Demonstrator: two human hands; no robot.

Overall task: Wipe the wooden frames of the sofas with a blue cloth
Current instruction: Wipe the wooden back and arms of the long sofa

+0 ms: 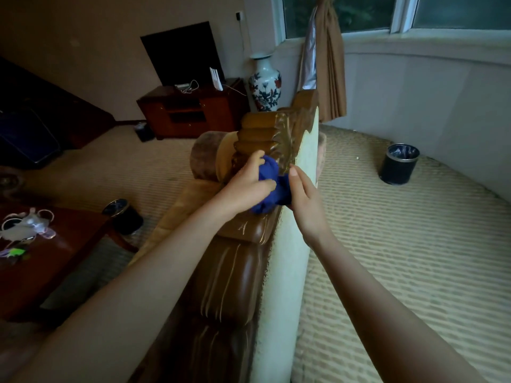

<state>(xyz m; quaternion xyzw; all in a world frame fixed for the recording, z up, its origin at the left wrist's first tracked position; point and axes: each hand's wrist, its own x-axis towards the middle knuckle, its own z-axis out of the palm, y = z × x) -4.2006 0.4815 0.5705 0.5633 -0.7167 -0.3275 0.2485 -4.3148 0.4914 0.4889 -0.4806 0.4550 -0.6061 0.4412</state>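
At nine o'clock stands a dark wooden table [59,246]. At centre, the left hand [247,186] grips the bunched blue cloth [269,186] against the carved wooden frame [265,139] of the sofa. The right hand [305,201] pinches the cloth's other side, thumb up. A black bin [399,164] sits at two o'clock.

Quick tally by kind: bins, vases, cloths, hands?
Black bins: 3, by the window wall, beside the coffee table, by the TV cabinet
Vase: 1
Blue cloth: 1
Hands: 2, left hand, right hand
Total: 7
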